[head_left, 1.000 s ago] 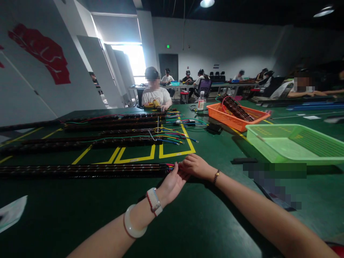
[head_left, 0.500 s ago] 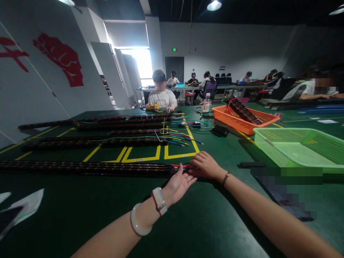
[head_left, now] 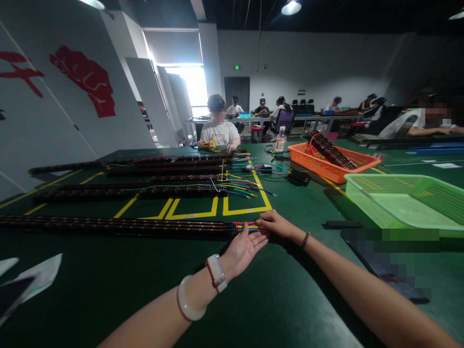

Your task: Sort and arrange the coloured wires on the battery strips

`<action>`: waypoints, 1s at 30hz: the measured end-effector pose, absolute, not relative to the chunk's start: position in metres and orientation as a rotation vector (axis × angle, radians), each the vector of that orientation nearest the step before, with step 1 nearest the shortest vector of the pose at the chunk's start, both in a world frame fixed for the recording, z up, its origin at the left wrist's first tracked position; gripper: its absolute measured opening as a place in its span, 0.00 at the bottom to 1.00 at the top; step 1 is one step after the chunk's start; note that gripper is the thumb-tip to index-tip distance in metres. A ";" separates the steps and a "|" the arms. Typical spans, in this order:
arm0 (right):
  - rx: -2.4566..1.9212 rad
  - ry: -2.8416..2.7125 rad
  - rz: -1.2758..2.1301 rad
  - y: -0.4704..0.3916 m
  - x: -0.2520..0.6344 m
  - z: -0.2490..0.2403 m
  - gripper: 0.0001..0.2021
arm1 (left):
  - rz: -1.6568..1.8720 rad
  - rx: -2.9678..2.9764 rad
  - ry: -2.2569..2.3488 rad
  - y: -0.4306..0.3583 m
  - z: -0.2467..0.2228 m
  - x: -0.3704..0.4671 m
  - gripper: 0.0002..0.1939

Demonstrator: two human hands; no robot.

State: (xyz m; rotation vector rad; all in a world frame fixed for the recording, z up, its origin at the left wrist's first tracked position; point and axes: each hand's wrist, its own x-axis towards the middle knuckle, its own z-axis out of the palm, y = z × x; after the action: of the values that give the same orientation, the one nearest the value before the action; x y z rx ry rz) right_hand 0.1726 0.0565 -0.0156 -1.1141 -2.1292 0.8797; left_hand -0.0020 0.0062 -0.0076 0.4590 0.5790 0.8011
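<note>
Close in front of me lies a long dark bundle of rods or tubes (head_left: 145,226) with shiny specks along it. Coloured wires (head_left: 250,225), red, yellow and blue, come out of its right end. My left hand (head_left: 244,249) is palm up beside that end, fingers stretched out beneath the wires and thumb raised against them. My right hand (head_left: 278,225), fingers bent and pinched, grips the wires further right. Its fingertips meet the left fingers, and the wire tips are hidden there.
Several similar bundles (head_left: 134,192) with loose wire ends lie further back among yellow tape marks (head_left: 195,216). To the right stand an orange basket (head_left: 315,166) holding another bundle and a green basket (head_left: 362,203). A bottle (head_left: 280,140) and a seated person (head_left: 219,130) are across the table.
My right hand has shifted slightly down and right along the wires, and its fingers have closed more. More of the yellow and blue wires shows. The left hand has barely moved.
</note>
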 end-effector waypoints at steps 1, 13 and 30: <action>-1.102 -2.047 1.029 0.058 0.172 -0.016 0.21 | 0.805 0.458 0.587 0.006 -0.008 -0.002 0.28; -1.137 -1.569 1.036 0.082 0.150 -0.025 0.20 | 0.802 0.452 0.531 0.009 -0.011 -0.003 0.26; -1.054 -2.365 0.246 0.038 0.182 -0.009 0.21 | 0.806 0.440 0.566 0.009 -0.009 -0.004 0.22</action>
State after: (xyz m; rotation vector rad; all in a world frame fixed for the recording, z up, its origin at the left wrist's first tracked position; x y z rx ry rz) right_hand 0.1823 0.0382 -0.0092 -1.0542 -2.3652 0.2459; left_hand -0.0037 0.0093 -0.0094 0.4402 0.5658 0.8056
